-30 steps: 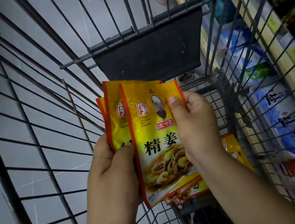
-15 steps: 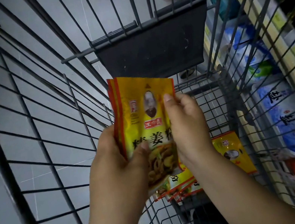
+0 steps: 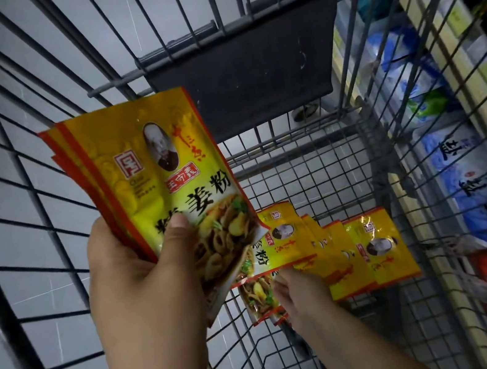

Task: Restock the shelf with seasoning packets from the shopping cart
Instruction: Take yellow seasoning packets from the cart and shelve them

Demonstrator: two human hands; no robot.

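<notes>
Head view: your left hand [image 3: 141, 277] grips a stack of packets [image 3: 157, 180] above the cart [image 3: 314, 168]. Your right hand [image 3: 300, 294] touches the loose packets [image 3: 345, 251] on the cart floor; whether it grasps one is unclear. Pinch one fully before lifting.

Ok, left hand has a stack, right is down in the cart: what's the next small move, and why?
Probably close the right hand on the yellow seasoning packets fanned on the wire cart floor and lift them: its fingers already touch them, while the left hand grips the held yellow stack.
</notes>
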